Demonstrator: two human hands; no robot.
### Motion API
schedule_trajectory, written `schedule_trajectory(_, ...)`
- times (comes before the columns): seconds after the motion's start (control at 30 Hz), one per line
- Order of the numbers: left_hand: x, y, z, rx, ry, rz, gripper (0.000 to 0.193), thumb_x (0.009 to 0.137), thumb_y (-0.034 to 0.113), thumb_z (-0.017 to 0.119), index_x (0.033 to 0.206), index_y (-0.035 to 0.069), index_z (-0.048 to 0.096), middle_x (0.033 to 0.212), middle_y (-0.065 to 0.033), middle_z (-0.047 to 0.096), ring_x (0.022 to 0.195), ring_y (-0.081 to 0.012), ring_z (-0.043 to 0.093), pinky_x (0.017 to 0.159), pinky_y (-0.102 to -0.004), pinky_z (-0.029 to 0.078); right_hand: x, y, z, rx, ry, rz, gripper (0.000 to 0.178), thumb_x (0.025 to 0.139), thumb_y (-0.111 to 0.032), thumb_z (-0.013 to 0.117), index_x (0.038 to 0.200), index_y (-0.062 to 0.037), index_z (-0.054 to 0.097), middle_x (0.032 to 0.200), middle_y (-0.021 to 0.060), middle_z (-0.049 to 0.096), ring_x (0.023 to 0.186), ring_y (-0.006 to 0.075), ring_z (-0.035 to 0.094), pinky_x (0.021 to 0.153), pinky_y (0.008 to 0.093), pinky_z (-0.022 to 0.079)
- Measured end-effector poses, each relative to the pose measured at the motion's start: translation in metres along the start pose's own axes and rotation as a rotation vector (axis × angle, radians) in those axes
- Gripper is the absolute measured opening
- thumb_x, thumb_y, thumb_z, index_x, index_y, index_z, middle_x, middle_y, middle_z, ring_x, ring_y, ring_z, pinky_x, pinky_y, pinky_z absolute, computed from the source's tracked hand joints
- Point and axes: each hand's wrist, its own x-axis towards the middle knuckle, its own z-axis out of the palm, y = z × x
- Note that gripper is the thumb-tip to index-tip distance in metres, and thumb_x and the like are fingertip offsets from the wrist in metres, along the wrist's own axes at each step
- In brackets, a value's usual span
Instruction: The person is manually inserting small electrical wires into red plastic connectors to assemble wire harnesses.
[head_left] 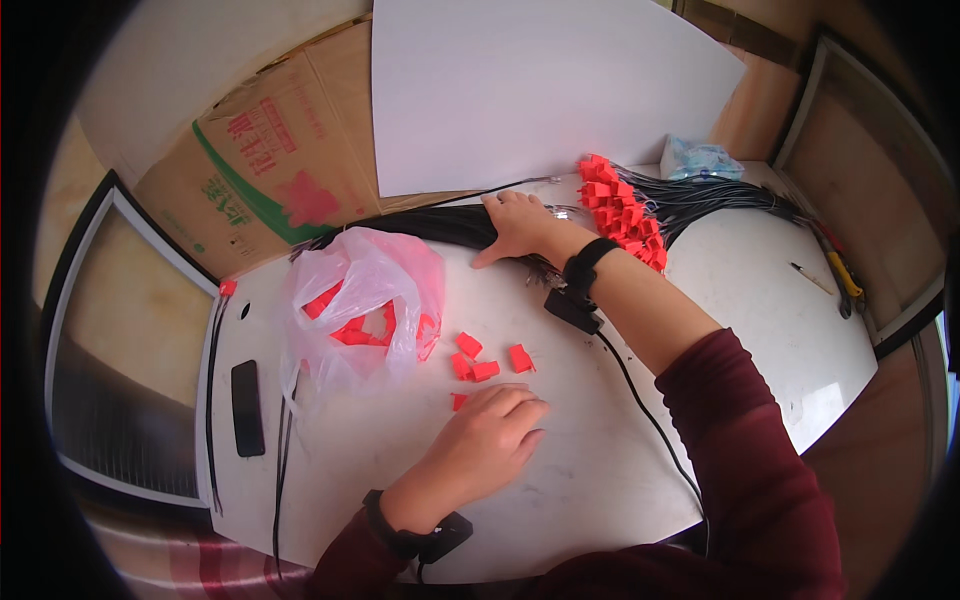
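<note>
Your white table point(600, 450) stretches out under the plastic bag point(375, 275), its near edge partly covered by your body. Beyond and right of the bag, the black cable bundle point(445, 224) disappears beneath your right hand point(520, 222), thumb apart; I can't tell whether it grips. Nearer you, right of the bag, your left hand point(485, 440) is half curled, contents hidden. Red pieces point(485, 371) lie right of the bag, one partly covered.
</note>
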Motion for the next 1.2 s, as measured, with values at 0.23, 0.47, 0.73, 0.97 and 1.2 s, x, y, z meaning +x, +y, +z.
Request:
schedule_trajectory(0.23, -0.004, -0.032, -0.003, -0.038, 0.105, -0.054, 0.024, 0.079, 0.001, 0.071, 0.102, 0.001, 0.065, 0.101, -0.0143, 0.065, 0.097, -0.0341, 0.063, 0.082, -0.0402, 0.052, -0.117, 0.015, -0.059, -0.063, 0.206, -0.063, 0.045, 0.084, -0.015, 0.066, 0.125, -0.0019, 0.054, 0.117, 0.0169, 0.056, 0.111, 0.0352, 0.058, 0.091, 0.0426, 0.049)
schedule_trajectory(0.47, -0.002, -0.034, -0.007, -0.008, 0.095, -0.125, 0.027, 0.076, 0.001, 0.072, 0.102, 0.001, 0.066, 0.105, -0.0148, 0.065, 0.097, -0.0342, 0.062, 0.083, -0.0421, 0.052, -0.360, 0.262, -0.089, -0.340, -0.012, 0.966, 0.037, 0.075, 0.003, 0.062, 0.112, 0.0021, 0.056, 0.119, 0.0213, 0.054, 0.108, 0.0393, 0.059, 0.086, 0.0447, 0.049)
schedule_trajectory(0.73, 0.002, -0.020, -0.008, 0.072, 0.105, -0.187, 0.024, 0.078, -0.003, 0.064, 0.102, -0.003, 0.064, 0.104, -0.0180, 0.065, 0.097, -0.0351, 0.063, 0.085, -0.0395, 0.051, -0.406, 0.349, -0.076, -0.222, 0.263, 0.850, 0.018, 0.077, -0.001, 0.062, 0.095, 0.0006, 0.061, 0.093, 0.0216, 0.064, 0.096, 0.0405, 0.063, 0.082, 0.0447, 0.050)
schedule_trajectory(0.97, 0.002, -0.012, -0.029, 0.214, 0.103, -0.246, 0.022, 0.084, 0.001, 0.062, 0.106, -0.002, 0.065, 0.107, -0.0190, 0.066, 0.102, -0.0365, 0.062, 0.091, -0.0423, 0.048, -0.401, 0.423, -0.095, -0.355, 0.535, 1.091, 0.023, 0.087, -0.009, 0.059, 0.109, -0.0029, 0.063, 0.107, 0.0253, 0.067, 0.102, 0.0417, 0.065, 0.085, 0.0484, 0.054)
schedule_trajectory(1.2, 0.007, -0.012, -0.030, 0.301, 0.056, -0.280, 0.020, 0.092, 0.007, 0.061, 0.110, -0.001, 0.067, 0.112, -0.0187, 0.067, 0.108, -0.0372, 0.060, 0.096, -0.0438, 0.046, -0.353, 0.437, -0.099, -0.310, 0.504, 1.153, 0.026, 0.095, -0.022, 0.053, 0.114, -0.0081, 0.065, 0.108, 0.0226, 0.068, 0.104, 0.0409, 0.065, 0.087, 0.0506, 0.053)
